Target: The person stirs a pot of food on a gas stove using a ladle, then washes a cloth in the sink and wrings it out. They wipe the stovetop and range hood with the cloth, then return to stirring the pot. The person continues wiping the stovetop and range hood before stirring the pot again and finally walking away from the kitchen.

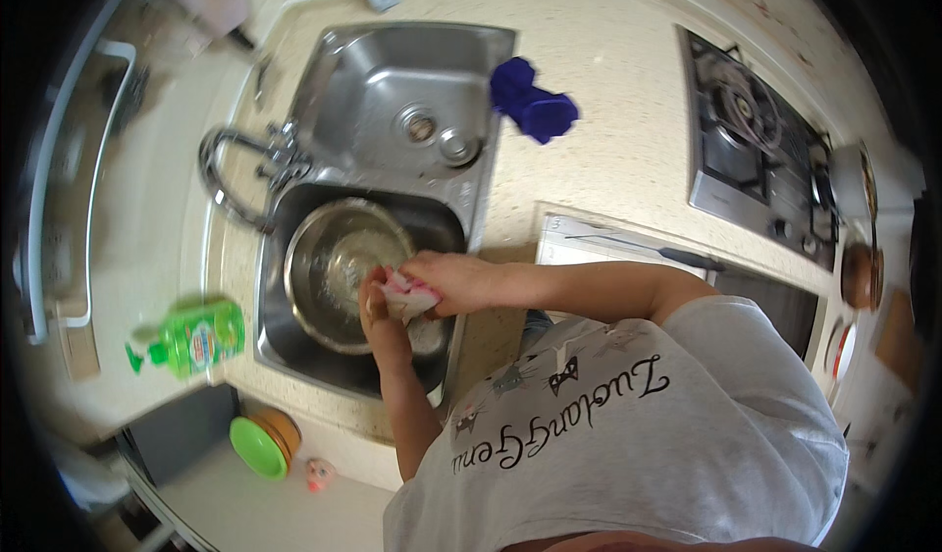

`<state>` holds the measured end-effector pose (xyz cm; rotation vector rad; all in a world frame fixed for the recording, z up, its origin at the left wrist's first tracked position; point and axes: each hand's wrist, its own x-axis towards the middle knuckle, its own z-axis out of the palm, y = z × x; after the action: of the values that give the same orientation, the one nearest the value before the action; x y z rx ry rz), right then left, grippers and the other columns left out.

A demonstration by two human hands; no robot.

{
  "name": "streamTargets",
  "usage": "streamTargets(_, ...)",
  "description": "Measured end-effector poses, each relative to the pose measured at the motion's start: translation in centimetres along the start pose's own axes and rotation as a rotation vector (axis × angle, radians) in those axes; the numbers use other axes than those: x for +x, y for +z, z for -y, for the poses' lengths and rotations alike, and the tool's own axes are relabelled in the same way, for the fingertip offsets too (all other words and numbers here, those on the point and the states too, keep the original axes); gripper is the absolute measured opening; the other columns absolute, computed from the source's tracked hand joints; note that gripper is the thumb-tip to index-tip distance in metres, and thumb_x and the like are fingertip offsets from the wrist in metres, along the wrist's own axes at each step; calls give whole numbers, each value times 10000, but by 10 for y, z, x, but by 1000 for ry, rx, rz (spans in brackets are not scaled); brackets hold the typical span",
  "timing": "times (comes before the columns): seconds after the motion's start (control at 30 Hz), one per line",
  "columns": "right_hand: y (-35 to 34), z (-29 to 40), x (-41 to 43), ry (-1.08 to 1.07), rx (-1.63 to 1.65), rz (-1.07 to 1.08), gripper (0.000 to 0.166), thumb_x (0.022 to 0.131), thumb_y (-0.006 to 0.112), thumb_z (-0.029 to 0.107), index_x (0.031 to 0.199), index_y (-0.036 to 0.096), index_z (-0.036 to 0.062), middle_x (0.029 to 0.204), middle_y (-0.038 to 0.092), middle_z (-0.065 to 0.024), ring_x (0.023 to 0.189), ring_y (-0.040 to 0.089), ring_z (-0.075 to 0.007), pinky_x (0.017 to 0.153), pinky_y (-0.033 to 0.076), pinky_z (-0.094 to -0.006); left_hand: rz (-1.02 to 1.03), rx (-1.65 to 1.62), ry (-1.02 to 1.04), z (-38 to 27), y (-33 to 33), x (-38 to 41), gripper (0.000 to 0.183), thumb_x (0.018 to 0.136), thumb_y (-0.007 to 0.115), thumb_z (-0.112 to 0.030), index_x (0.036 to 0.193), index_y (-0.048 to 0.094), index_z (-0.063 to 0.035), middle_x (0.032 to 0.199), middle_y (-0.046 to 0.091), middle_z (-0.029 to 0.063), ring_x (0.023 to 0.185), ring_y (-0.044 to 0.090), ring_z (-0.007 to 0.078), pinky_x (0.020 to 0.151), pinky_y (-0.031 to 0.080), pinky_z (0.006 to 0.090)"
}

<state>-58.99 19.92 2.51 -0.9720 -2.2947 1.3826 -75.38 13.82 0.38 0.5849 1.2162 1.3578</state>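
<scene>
Both of my hands squeeze a small white-and-pink cloth (407,296) above the near sink basin. My left hand (377,308) wraps its left side, and my right hand (460,282) grips it from the right. Below and beside them, a round metal bowl (296,298) stands in the near basin (441,221) with water in it. The curved chrome faucet (213,173) reaches over the sink's left edge, its spout end near the bowl. Part of the bowl's right rim is hidden by my hands.
A strainer (458,146) sits in the far basin (368,103). Purple rubber gloves (536,103) lie at its right rim. A green pump bottle (199,338) is on the left. A gas stove (758,132) and a dark-handled utensil (684,257) are on the right; bowls (257,445) stand below left.
</scene>
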Motion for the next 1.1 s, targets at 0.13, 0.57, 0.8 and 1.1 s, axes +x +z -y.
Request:
streamTargets(0.13,-41,11,-45,173,242,99,487,826,642,305,1194,494,22,972,620,-178,836,634,-308,711,525,-359,147,142,-93,14,11,-14,637,899,487,-566,1123,532,30,1035,576,99,922,569,184,807,459,305)
streamTargets(0.57,-82,-51,-224,110,149,-659,167,858,533,122,963,616,21,816,631,-94,744,606,-175,660,493,-313,521,430,128,25,171,-49,199,883,627,-162,1002,544,-26,889,571,15,778,535,114,708,457,253)
streamTargets(0.8,-90,-59,-400,151,646,-1083,97,885,541,98,885,611,32,733,625,-74,704,595,-142,614,481,-276,872,569,-278,61,280,-138,350,849,653,-140,1148,533,-3,1041,622,76,915,596,166,788,486,301)
streamTargets(1.1,24,-88,-672,593,970,-1649,159,947,520,193,879,548,52,732,586,-50,564,542,-104,529,455,-238,768,339,251,123,437,-161,391,869,650,-248,1155,519,-15,1099,588,129,992,591,203,843,483,327)
